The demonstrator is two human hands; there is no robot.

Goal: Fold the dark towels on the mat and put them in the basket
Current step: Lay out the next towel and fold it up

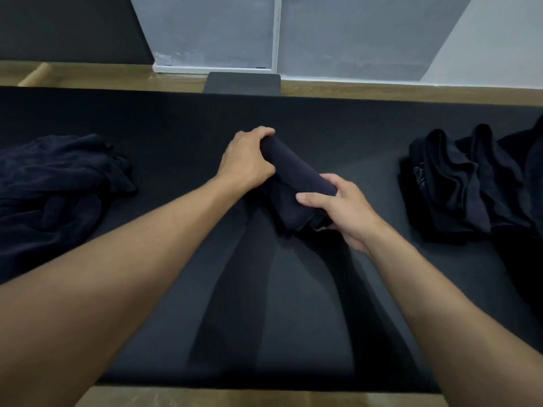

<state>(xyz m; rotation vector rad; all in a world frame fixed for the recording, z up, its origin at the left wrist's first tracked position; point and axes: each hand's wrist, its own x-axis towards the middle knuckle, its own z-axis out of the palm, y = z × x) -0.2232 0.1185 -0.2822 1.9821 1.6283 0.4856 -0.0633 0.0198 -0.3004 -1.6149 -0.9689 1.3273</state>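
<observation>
Wood floor [382, 89] at the back. Cardboard tube [35, 74] lies on it far left. Dark grey pad [242, 82] mid-back, just in front of a white frame [276, 33] holding grey panels [205, 30]. Black panel [67, 24] to the left, white wall [499, 39] to the right.

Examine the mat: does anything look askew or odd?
The towel held by the left hand and right hand is bunched into a roll, not lying folded flat. The pile at the right is slumped and uneven. No basket shows.
</observation>
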